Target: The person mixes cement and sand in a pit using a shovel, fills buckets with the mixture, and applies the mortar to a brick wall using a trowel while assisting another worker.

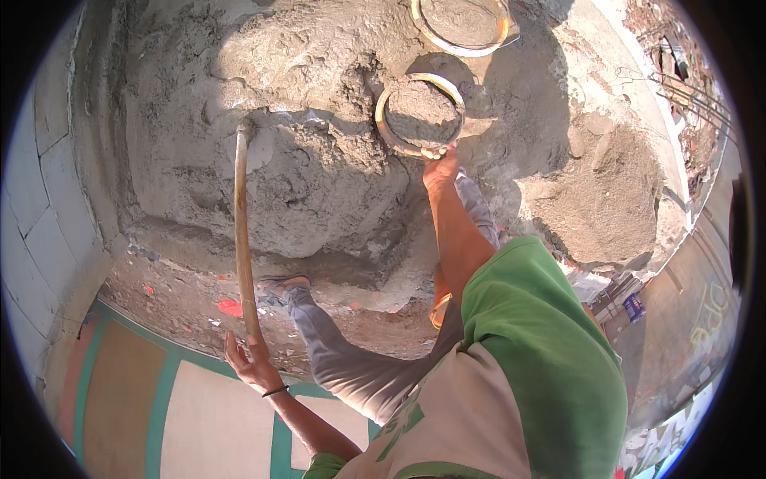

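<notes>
My right hand point(441, 169) is closed on the near rim of a round pan point(385, 132) heaped with grey wet mortar. The pan sits against the mortar pile point(311, 191). A long wooden-handled tool point(242, 207) stands with its far end in that pile; mortar hides most of its head, so its kind is unclear. Beside the handle's near end is my left hand point(259, 371), fingers apart, with the wood touching or very close to them. A dark band circles that wrist.
A second round pan point(464, 49) of mortar lies beyond the first. Low block walls point(60, 184) border the left side. Rubble-strewn ground point(175, 291) runs along the pile's near edge, where my sandalled foot point(283, 283) stands. Thin metal rods point(690, 92) stick out at far right.
</notes>
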The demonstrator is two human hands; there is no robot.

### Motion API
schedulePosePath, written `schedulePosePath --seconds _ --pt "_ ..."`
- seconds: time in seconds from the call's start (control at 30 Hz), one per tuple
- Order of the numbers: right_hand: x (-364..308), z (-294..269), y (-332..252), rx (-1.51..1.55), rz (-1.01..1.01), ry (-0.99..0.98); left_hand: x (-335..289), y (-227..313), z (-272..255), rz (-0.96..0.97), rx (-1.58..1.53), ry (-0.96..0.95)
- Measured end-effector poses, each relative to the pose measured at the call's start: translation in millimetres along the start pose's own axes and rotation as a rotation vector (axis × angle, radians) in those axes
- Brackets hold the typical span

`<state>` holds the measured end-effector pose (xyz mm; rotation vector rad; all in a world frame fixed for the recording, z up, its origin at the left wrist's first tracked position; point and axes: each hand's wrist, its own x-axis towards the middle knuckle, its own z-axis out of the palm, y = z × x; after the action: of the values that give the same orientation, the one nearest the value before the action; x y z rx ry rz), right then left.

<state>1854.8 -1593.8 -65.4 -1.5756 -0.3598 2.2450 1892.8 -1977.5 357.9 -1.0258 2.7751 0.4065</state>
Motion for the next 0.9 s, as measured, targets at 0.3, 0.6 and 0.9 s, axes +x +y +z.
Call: schedulePosePath --seconds 0.3,0.6,0.9 --pt "41 64 -116 -0.038 0.129 -0.118 -167 -58 -70 -0.233 0.185 0.325" --pt "-86 70 -301 -0.291 -0.011 0.236 -100 117 -40 0.001 0.004 0.538" --pt "-77 64 -427 -0.244 -0.060 0.403 -34 456 229 0.528 -0.504 -0.454"
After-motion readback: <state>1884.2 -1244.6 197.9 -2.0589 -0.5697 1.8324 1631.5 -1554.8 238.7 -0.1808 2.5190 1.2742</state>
